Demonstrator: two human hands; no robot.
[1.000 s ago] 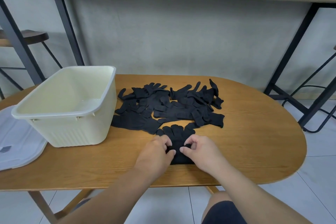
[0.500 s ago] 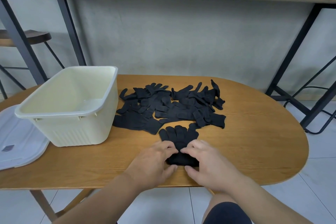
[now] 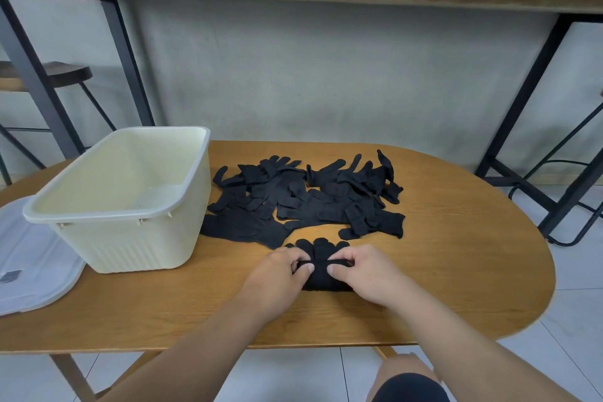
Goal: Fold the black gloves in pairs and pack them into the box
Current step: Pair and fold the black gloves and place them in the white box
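- A folded edge of the glove pair (image 3: 321, 271) is being pinched between the curled fingers and thumb of the left hand (image 3: 277, 274), on the pair's left side
- The same edge is being pinched on its right side by the curled fingers and thumb of the right hand (image 3: 365, 274); the two thumbs are being held close together over the fabric
- The pair is being held flat on the table (image 3: 456, 271), near its front edge, with the fingertips of the gloves pointing away from the person
- Just behind the pair, a loose pile (image 3: 306, 199) of black gloves is being left spread over the middle of the table, its nearest glove almost touching the pair
- The cream box (image 3: 124, 202) is being kept upright left of the pile, its wall just beside the nearest gloves
- A translucent lid (image 3: 29, 258) is being left flat at the table's left end, partly under the box
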